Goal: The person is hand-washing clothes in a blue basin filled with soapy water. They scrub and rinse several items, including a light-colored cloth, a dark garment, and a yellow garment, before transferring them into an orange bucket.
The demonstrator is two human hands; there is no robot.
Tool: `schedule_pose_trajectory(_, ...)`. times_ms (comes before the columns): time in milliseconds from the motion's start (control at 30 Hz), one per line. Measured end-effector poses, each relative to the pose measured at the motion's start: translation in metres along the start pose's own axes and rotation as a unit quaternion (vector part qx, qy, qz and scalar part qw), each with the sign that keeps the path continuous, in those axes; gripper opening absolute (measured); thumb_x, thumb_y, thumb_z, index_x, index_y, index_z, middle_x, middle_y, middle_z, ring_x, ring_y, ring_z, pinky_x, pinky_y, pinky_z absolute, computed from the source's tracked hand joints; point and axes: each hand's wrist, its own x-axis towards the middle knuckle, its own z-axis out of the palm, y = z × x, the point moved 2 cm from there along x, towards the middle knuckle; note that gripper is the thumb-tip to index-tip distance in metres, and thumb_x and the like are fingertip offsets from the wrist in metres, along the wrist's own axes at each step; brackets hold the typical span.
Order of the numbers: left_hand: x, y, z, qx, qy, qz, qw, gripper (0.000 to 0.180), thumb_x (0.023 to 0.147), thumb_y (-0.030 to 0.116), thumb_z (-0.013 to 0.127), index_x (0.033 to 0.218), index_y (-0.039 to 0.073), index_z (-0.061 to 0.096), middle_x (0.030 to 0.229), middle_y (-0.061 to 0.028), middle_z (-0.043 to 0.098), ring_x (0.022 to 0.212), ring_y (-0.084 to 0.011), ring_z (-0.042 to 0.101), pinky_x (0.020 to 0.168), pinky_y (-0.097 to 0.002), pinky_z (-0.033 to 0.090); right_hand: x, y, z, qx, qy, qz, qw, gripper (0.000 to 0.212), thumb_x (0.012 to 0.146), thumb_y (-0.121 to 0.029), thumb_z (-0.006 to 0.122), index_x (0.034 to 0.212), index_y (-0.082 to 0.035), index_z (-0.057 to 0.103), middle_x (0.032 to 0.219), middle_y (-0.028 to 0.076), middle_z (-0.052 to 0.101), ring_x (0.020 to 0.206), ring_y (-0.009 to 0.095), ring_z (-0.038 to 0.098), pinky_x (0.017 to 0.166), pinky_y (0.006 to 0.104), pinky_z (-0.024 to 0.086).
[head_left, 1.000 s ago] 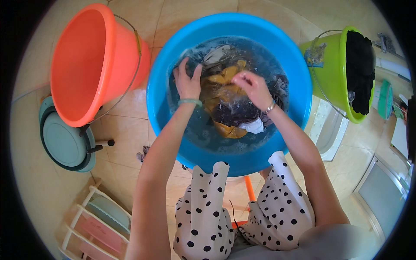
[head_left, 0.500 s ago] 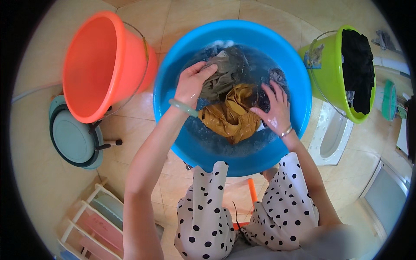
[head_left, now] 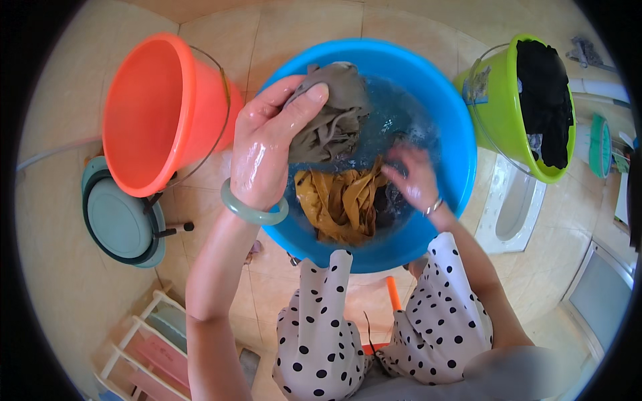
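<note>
My left hand (head_left: 271, 140), wet and wearing a pale green bangle, grips a soaked grey-brown garment (head_left: 328, 127) between thumb and fingers. It holds the bunched cloth up over the left part of a big blue basin (head_left: 458, 134). Below it, a mustard-coloured garment (head_left: 338, 207) lies crumpled in the soapy water. My right hand (head_left: 414, 177) is low over the water at the mustard garment's right edge, blurred by motion, its thumb apart from the fingers and nothing visible in it. Dark cloth (head_left: 391, 204) shows partly sunk beneath that hand.
An orange-red bucket (head_left: 200, 120) stands left of the basin, a lime green bucket (head_left: 498, 113) with black clothes (head_left: 545, 100) at the right. Folded pale-green basins (head_left: 120, 217) and a white rack (head_left: 130, 341) are at the left; a white squat toilet (head_left: 511, 207) is at the right.
My left hand has lifted the grey-brown garment up out of the water. The mustard garment has shifted left and nearer me. My right hand has moved slightly down and left.
</note>
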Motion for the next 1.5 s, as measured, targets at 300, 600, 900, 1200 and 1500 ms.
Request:
schedule_pose_trajectory(300, -0.001, 0.006, 0.026, -0.029, -0.076, 0.003, 0.997, 0.022, 0.093, 0.016, 0.064, 0.109, 0.000, 0.066, 0.097, -0.0022, 0.067, 0.087, -0.0076, 0.059, 0.078, -0.0224, 0.048, -0.004, 0.017, 0.043, 0.207, -0.256, 0.135, 0.935, 0.054, 0.082, -0.046, 0.072, 0.124, -0.014, 0.062, 0.131, 0.016, 0.057, 0.118, 0.030, 0.057, 0.098, 0.0389, 0.047)
schedule_pose_trajectory(600, 0.002, 0.017, 0.017, -0.119, -0.091, 0.016, 0.989, 0.029, 0.095, 0.017, 0.061, 0.118, -0.001, 0.062, 0.103, -0.0052, 0.068, 0.094, -0.0109, 0.062, 0.085, -0.0243, 0.048, 0.068, 0.027, 0.007, 0.723, -0.030, 0.152, 0.674, 0.051, 0.086, -0.002, 0.064, 0.134, -0.008, 0.048, 0.125, 0.010, 0.059, 0.115, 0.021, 0.057, 0.086, 0.0409, 0.054)
schedule_pose_trajectory(900, 0.037, -0.127, -0.130, 0.301, 0.130, 0.023, 0.944, 0.055, 0.089, 0.020, 0.069, 0.137, 0.000, 0.048, 0.122, -0.0135, 0.062, 0.109, -0.0201, 0.059, 0.094, -0.0310, 0.046, 0.058, 0.026, -0.024, 0.120, 0.129, 0.012, 0.984, 0.059, 0.083, -0.025, 0.073, 0.137, -0.015, 0.050, 0.138, 0.009, 0.048, 0.123, 0.027, 0.048, 0.101, 0.0393, 0.042)
schedule_pose_trajectory(1200, 0.065, -0.203, -0.071, 0.640, 0.023, 0.046, 0.766, 0.087, 0.080, 0.009, 0.074, 0.148, 0.039, 0.030, 0.154, -0.0269, 0.012, 0.135, -0.0477, 0.031, 0.104, -0.0479, 0.042, 0.081, 0.014, 0.069, -0.228, -0.042, 0.037, 0.972, 0.073, 0.080, -0.046, 0.072, 0.142, -0.023, 0.042, 0.151, 0.013, 0.029, 0.132, 0.047, 0.034, 0.098, 0.0681, 0.036)
schedule_pose_trajectory(1500, 0.083, -0.218, -0.045, -0.091, 0.057, -0.114, 0.988, 0.062, 0.097, 0.041, 0.053, 0.149, 0.013, 0.031, 0.143, -0.0122, 0.046, 0.129, -0.0285, 0.045, 0.105, -0.0421, 0.040, 0.121, 0.010, 0.060, 0.045, 0.127, 0.108, 0.985, 0.051, 0.079, -0.009, 0.067, 0.128, -0.003, 0.051, 0.123, 0.022, 0.056, 0.108, 0.040, 0.058, 0.091, 0.0435, 0.050)
